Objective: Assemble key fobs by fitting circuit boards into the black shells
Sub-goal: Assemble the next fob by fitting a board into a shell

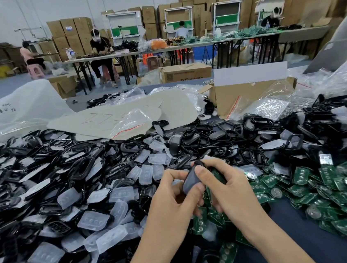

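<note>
A black key fob shell (191,180) is held between both hands above the table's middle. My left hand (173,197) grips its lower left side with thumb and fingers curled round it. My right hand (223,186) pinches its upper right edge, thumb pressed on the shell's face. A green circuit board (218,175) shows partly behind my right fingers. Loose green circuit boards (335,195) lie in a heap at the right. Black shells and frames (228,136) are piled across the table. Clear rubber button pads (96,219) lie mixed among them at the left.
A cardboard box (250,95) and clear plastic bags (268,106) stand behind the pile. Grey card sheets (111,118) lie at the back centre. Bare blue table (283,211) shows under my right forearm. Other workers sit at long tables far behind.
</note>
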Motion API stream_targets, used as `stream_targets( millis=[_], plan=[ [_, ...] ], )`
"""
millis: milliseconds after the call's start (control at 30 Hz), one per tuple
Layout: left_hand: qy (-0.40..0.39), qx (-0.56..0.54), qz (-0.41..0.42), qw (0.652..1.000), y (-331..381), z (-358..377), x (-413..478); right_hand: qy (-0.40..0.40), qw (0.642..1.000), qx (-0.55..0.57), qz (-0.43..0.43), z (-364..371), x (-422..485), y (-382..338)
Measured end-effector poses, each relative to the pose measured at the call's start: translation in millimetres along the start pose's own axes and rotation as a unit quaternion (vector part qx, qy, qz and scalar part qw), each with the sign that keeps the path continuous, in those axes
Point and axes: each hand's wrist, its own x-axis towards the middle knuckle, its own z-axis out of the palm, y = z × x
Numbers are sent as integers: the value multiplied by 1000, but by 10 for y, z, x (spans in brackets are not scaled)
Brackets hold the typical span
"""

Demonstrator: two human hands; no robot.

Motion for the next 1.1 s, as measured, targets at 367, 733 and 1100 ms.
stream_targets(
  millis=[367,733,1100],
  plan=[
    [47,-67,-2,997,43,-46,40,-58,947,250,191,4,78,-31],
    [130,-95,-13,987,-4,-123,74,-35,965,229,120,9,42,-21],
    [146,-93,-12,985,71,-100,54,-12,960,242,143,8,62,-1]
  ],
)
